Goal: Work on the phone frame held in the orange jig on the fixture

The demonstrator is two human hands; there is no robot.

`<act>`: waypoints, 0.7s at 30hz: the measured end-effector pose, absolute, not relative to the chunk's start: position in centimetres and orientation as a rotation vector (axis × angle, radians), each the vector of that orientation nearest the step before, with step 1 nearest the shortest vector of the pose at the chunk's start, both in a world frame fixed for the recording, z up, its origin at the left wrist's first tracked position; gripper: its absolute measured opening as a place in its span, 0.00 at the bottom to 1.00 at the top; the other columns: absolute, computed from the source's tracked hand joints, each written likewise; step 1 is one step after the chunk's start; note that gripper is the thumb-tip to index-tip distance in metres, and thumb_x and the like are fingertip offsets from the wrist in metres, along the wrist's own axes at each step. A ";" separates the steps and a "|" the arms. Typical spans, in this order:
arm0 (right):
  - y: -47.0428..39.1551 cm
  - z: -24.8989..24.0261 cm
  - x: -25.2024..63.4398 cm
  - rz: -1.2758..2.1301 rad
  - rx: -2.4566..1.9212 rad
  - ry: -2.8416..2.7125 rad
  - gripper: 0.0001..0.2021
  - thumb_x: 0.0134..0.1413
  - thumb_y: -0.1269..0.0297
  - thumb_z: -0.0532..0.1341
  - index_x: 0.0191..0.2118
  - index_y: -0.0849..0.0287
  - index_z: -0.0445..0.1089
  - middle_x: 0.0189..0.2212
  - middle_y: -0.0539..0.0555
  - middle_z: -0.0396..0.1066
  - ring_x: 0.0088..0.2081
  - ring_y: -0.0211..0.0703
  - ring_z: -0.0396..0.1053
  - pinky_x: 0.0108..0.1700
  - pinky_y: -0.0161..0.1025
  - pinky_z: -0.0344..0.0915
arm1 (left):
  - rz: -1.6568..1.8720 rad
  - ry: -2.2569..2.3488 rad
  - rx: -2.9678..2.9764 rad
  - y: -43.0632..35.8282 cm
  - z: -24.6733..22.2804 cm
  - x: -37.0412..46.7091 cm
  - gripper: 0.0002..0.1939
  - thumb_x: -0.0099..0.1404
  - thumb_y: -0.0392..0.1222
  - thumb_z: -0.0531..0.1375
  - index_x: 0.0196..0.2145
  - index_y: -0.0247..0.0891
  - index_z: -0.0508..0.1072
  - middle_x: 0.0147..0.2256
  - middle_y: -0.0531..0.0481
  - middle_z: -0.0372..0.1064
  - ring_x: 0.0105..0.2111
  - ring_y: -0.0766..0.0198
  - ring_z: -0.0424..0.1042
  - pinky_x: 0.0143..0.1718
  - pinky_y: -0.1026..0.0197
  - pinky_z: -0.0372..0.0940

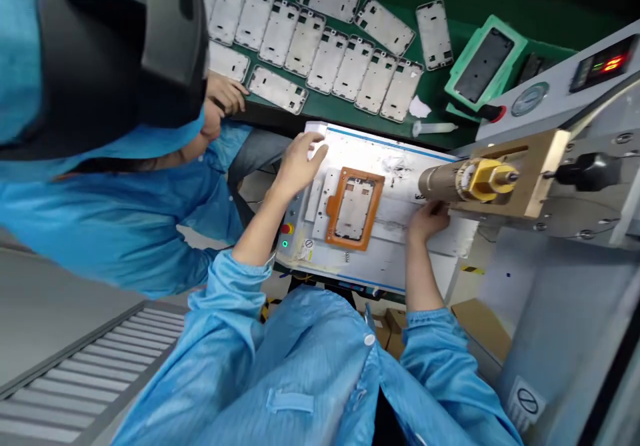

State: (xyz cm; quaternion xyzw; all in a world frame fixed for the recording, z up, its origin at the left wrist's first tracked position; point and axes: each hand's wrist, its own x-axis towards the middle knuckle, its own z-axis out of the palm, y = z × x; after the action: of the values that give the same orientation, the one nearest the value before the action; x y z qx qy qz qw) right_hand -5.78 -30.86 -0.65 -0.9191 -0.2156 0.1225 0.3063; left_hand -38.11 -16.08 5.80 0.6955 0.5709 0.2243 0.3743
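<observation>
The left hand [299,159] lies loosely open, palm down on the far corner of the white press plate [395,166], grasping nothing. The right hand [426,219], fingers curled, touches the plate under the brass horn [465,181]; the orange fixture [353,207] sits between both hands

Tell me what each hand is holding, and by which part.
Nothing is lifted. The left hand rests on the far left corner of the white machine plate; the right hand presses its right side, under the brass cylinder. Neither touches the orange fixture.
</observation>
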 end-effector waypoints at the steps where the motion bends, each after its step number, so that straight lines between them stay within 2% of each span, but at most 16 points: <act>1: -31.0 -0.9 -5.8 0.282 -2.395 -0.540 0.14 0.76 0.69 0.54 0.39 0.60 0.74 0.44 0.71 0.83 0.51 0.57 0.82 0.52 0.46 0.78 | 0.534 1.579 1.690 -18.1 4.8 -40.0 0.18 0.82 0.50 0.62 0.63 0.43 0.79 0.64 0.40 0.79 0.61 0.49 0.80 0.70 0.51 0.70; 3: -31.4 -1.4 -5.4 0.241 -2.275 -0.523 0.12 0.76 0.69 0.56 0.40 0.60 0.75 0.44 0.68 0.83 0.50 0.53 0.82 0.54 0.43 0.78 | 0.439 1.714 1.483 -21.3 2.3 -42.3 0.20 0.81 0.50 0.64 0.65 0.43 0.79 0.67 0.38 0.76 0.66 0.46 0.77 0.73 0.50 0.67; 8: -32.0 -2.0 -3.2 0.283 -2.052 -0.478 0.09 0.77 0.67 0.60 0.47 0.62 0.79 0.47 0.59 0.84 0.50 0.44 0.82 0.55 0.38 0.80 | 0.387 1.682 1.214 -24.5 -2.4 -42.9 0.27 0.81 0.57 0.65 0.68 0.38 0.75 0.68 0.32 0.76 0.70 0.42 0.75 0.72 0.48 0.67; 12: -31.9 -1.7 -2.6 0.365 -1.974 -0.379 0.11 0.74 0.64 0.63 0.52 0.61 0.80 0.46 0.54 0.82 0.43 0.38 0.80 0.44 0.33 0.78 | 0.448 1.623 1.141 -24.3 -3.5 -41.9 0.39 0.75 0.59 0.73 0.72 0.33 0.71 0.75 0.26 0.68 0.77 0.40 0.67 0.76 0.50 0.62; 16: -32.2 -1.0 -4.1 0.480 -1.841 -0.299 0.12 0.70 0.61 0.66 0.52 0.61 0.80 0.44 0.51 0.81 0.35 0.33 0.74 0.35 0.29 0.69 | 0.543 1.550 0.981 -23.7 -3.9 -41.1 0.47 0.74 0.56 0.75 0.79 0.36 0.63 0.81 0.29 0.60 0.81 0.43 0.62 0.78 0.51 0.58; 18: -32.4 -0.6 -4.9 0.512 -1.784 -0.262 0.11 0.68 0.62 0.66 0.51 0.60 0.80 0.42 0.51 0.80 0.33 0.32 0.72 0.33 0.28 0.66 | 0.581 1.542 0.897 -23.4 -4.2 -41.1 0.44 0.74 0.55 0.75 0.78 0.38 0.65 0.80 0.31 0.63 0.80 0.43 0.63 0.78 0.51 0.59; 21: -32.9 0.1 -5.6 0.548 -1.718 -0.228 0.10 0.65 0.65 0.66 0.49 0.60 0.80 0.40 0.50 0.79 0.32 0.31 0.70 0.33 0.29 0.64 | 0.601 1.534 0.822 -23.5 -4.6 -42.3 0.30 0.78 0.54 0.69 0.70 0.38 0.75 0.72 0.35 0.74 0.73 0.44 0.73 0.71 0.51 0.67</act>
State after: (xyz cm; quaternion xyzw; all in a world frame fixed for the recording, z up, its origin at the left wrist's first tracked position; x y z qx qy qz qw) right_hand -5.63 -32.93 0.06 -0.7455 -0.0988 0.2379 0.6147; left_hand -42.27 -23.47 -4.57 0.3553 0.6631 0.2598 0.6055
